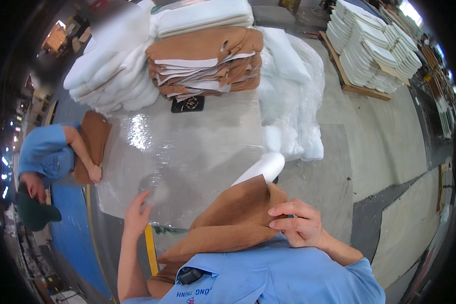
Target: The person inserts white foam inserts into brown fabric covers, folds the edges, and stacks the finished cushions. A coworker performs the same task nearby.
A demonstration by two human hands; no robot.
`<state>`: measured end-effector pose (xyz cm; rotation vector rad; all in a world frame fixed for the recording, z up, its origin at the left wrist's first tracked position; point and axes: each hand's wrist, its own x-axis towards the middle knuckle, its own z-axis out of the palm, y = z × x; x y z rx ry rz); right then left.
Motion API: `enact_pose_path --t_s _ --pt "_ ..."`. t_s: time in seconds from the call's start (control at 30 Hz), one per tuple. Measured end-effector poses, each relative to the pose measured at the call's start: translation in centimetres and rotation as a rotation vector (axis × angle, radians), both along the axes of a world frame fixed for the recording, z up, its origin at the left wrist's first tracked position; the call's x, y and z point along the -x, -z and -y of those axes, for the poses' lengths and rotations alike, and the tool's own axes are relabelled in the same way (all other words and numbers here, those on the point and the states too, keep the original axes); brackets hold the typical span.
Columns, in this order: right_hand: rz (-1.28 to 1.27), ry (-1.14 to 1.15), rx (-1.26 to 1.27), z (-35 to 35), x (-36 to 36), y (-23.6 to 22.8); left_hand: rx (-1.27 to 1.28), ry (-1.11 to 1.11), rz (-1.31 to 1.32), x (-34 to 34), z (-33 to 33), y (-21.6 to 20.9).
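Observation:
A brown fabric piece (233,223) hangs folded in front of my chest, over the table's near edge. My right hand (300,223) pinches its upper right corner between thumb and fingers. My left hand (137,215) is raised over the near left of the table, fingers apart, touching nothing. Just behind the fabric lies a white roll (262,167), its lower end hidden by the fabric. At the table's far side sits a stack of brown fabric pieces (202,48) with pale undersides showing. A small black tray (180,106) of tiny parts lies before that stack.
White padded pieces (111,71) are piled at the far left, and plastic-wrapped white padding (294,101) lines the right of the plastic-covered table (197,137). A co-worker (48,152) handles a brown panel (92,137) at left. White stacks (365,45) stand on a pallet (365,91).

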<state>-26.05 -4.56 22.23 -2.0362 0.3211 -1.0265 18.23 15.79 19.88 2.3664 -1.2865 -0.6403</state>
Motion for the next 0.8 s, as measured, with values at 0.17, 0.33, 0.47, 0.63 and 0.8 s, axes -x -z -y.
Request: enact_pose_path --t_s 0.17,0.33,0.47,0.63,0.8 --pt "0.0 -0.003 0.025 -0.5 1.1 -0.9 0.027 0.587 -0.188 9.0 14.3 -3.9" --pt "-0.014 0.049 0.04 -1.1 2.6 -0.5 0.061 0.77 -0.196 16.5 20.2 -1.6" --pt "-0.018 0.121 0.026 -1.9 3.7 0.3 -0.052 0.739 -0.253 16.8 20.9 -0.6" --pt "0.005 0.131 0.013 -1.9 3.6 0.8 -0.237 0.583 -0.313 17.4 21.1 -2.2" --pt "0.013 0.114 0.028 -1.6 3.2 0.4 -0.246 0.561 -0.393 16.1 19.8 -2.4"
